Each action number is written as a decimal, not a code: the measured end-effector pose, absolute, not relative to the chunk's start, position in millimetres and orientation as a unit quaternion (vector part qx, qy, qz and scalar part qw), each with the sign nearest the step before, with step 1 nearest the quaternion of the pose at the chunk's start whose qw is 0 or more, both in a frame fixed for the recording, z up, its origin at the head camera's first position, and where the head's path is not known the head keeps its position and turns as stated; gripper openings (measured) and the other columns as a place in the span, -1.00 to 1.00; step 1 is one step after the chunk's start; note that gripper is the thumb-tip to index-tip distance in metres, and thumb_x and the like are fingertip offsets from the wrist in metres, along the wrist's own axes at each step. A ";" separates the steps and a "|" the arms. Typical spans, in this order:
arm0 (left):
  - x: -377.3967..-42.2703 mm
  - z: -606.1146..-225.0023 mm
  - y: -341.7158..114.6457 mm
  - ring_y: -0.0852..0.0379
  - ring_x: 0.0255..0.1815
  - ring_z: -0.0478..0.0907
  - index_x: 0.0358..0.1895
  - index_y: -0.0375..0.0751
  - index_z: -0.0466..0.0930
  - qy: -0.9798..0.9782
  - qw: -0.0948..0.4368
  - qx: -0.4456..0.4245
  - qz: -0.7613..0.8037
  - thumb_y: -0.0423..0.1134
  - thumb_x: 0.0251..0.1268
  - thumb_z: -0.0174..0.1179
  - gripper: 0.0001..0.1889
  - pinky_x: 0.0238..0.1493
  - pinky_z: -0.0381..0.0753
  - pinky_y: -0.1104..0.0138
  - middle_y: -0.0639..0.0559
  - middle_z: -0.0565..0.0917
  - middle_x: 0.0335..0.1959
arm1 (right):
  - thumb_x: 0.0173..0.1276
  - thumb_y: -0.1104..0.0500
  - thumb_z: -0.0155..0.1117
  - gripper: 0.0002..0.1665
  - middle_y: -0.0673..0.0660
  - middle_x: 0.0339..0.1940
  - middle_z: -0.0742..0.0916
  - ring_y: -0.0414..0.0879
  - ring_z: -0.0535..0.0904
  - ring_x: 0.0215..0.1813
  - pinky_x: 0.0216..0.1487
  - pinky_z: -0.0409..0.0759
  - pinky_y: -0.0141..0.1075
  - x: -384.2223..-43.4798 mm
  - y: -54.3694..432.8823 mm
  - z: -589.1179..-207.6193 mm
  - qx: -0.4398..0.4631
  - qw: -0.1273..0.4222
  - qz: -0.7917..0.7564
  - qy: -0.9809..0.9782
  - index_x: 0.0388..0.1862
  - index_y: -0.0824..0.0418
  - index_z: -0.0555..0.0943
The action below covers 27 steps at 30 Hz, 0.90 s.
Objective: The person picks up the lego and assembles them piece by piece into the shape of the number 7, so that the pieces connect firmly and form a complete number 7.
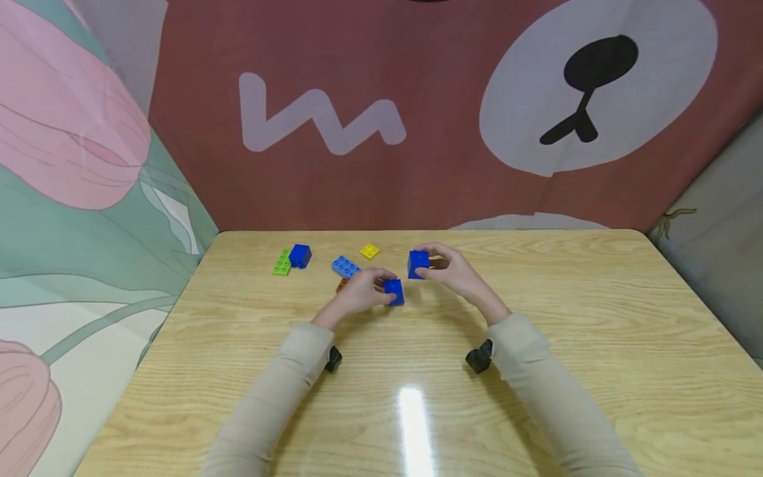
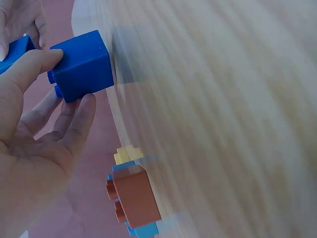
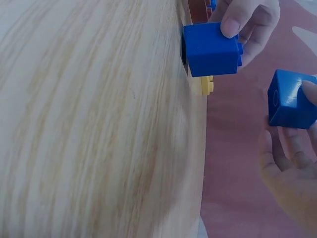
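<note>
My left hand (image 1: 361, 291) pinches a dark blue building block (image 2: 83, 66) between thumb and fingers, its studs facing up, low over the table. To the right and a little farther back, my right hand (image 1: 456, 271) grips a second dark blue block (image 3: 292, 99) by its sides. That block is held higher than the left one, with a gap between the two in the head view. Just behind the left hand lies an orange-brown block (image 2: 134, 194), mostly covered by that hand in the head view.
A lighter blue block (image 1: 346, 266) and a flat yellow piece (image 1: 369, 251) lie beyond the left hand. Farther left, a third dark blue block (image 1: 300, 256) sits beside a green piece (image 1: 282, 264). The wooden table (image 1: 596, 298) ends at a printed curtain (image 1: 417, 185).
</note>
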<state>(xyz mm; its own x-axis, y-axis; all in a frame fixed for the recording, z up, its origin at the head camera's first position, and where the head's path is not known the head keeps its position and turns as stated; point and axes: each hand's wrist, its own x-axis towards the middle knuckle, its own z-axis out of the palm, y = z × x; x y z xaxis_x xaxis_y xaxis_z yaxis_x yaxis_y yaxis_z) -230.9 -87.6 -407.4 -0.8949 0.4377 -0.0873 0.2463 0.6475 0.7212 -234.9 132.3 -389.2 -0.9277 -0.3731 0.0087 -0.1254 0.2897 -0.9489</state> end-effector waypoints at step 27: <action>-234.4 -410.3 -81.0 -0.06 0.09 0.61 0.15 -0.32 0.51 0.883 0.168 0.142 0.414 -0.33 0.15 0.34 -0.53 0.06 0.64 0.25 -0.18 0.61 0.13 | 0.31 0.24 0.28 -0.46 0.36 0.24 0.55 0.22 0.52 0.25 0.18 0.57 -0.05 -235.7 116.0 -398.8 -0.148 0.135 -0.543 0.815 0.24 0.30 0.40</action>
<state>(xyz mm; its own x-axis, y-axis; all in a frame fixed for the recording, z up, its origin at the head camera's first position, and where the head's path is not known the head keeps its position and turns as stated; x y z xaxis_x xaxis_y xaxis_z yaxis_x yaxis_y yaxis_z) -234.4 -81.0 -410.3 -0.9036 0.3893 -0.1789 0.1118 0.6173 0.7788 -235.7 116.0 -398.8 -0.9197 -0.3881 -0.0600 -0.0939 0.3657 -0.9260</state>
